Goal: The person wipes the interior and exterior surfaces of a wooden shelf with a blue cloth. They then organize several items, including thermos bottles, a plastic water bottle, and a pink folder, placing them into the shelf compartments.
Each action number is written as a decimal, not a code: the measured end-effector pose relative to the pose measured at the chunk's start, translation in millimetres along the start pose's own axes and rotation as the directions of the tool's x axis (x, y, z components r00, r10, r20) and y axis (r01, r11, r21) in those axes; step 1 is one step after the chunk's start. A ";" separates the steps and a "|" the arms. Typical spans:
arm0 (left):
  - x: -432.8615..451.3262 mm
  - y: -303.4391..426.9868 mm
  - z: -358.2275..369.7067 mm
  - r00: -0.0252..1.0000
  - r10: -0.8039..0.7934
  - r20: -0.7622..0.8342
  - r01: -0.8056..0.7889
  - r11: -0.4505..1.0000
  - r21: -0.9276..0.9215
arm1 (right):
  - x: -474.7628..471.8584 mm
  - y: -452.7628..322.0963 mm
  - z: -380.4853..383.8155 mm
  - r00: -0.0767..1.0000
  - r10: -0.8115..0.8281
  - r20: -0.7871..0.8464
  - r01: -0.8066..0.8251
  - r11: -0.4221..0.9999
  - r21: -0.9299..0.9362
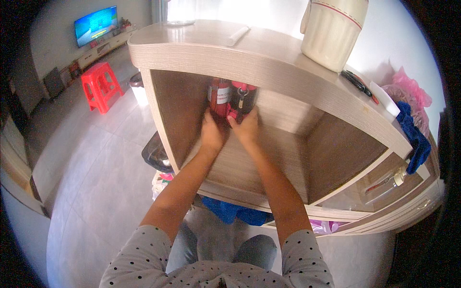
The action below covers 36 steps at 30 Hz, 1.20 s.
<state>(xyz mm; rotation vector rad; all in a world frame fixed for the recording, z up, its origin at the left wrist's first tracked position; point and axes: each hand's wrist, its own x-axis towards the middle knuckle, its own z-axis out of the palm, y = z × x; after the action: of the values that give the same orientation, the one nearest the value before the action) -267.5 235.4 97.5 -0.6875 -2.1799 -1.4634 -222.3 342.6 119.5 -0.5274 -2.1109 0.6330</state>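
Observation:
Inside an open shelf compartment of a wooden cabinet (pixel 284 172), my left hand (pixel 211 131) is against the lower left of a red labelled bottle (pixel 219 95). Beside it stands a dark container with a red top (pixel 248 95) and a metal ring and clip hanging at its front. My right hand (pixel 247 126) is curled round the lower right of the dark container, its thumb by a small red item (pixel 232 112). Both hands are closed in on the pair from either side. Most fingertips are hidden behind the containers.
On the cabinet top are a cream canister (pixel 333 36), a glass jar (pixel 181 12), a white tube (pixel 238 36) and dark-handled tools (pixel 356 82). A blue cloth (pixel 414 136) hangs at the right edge. A red plastic stool (pixel 101 86) and a black bin (pixel 156 153) stand left.

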 end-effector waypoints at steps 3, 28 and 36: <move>3.1 0.7 -2.3 1.000 -0.007 0.008 0.007 1.000 -0.010 | 0.2 4.6 13.0 0.993 -0.030 -0.111 0.029 0.999 -0.014; 230.5 177.4 -215.1 0.999 0.019 0.047 -0.016 0.998 -0.061 | -162.2 -47.4 -312.2 0.442 -0.130 0.887 -0.237 0.937 0.256; 238.4 172.7 -230.1 0.993 0.100 -0.062 -0.108 0.982 -0.158 | -249.0 -17.2 -372.5 0.555 -0.028 0.831 -0.185 0.970 0.156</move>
<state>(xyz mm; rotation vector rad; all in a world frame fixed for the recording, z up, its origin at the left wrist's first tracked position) -332.9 116.0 445.3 -0.7943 -1.9704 -1.5962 218.9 279.6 169.3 -0.1749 -2.8465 1.3772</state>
